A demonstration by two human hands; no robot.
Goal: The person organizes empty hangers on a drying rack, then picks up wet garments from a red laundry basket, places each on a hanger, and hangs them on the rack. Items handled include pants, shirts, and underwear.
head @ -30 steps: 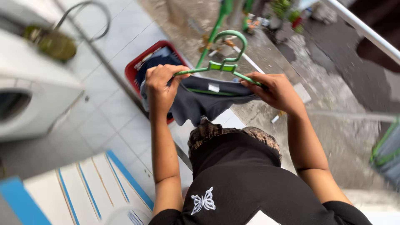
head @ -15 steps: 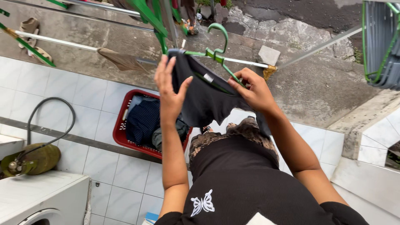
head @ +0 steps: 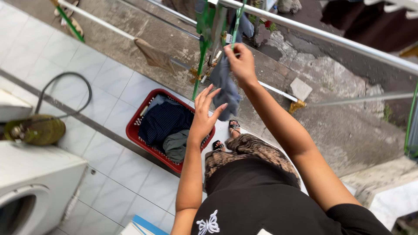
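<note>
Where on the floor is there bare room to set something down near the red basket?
Bare white tiles lie left of the red laundry basket, up to the grey hose, and between the basket and the washing machine. It is crowded at the rail, where the right hand holds a green hanger; the left hand hovers open.

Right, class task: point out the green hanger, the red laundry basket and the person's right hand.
green hanger (head: 201, 65): head view, its long green bar.
red laundry basket (head: 135, 128): head view, left rim.
right hand (head: 241, 63): head view, back of the hand.
</note>
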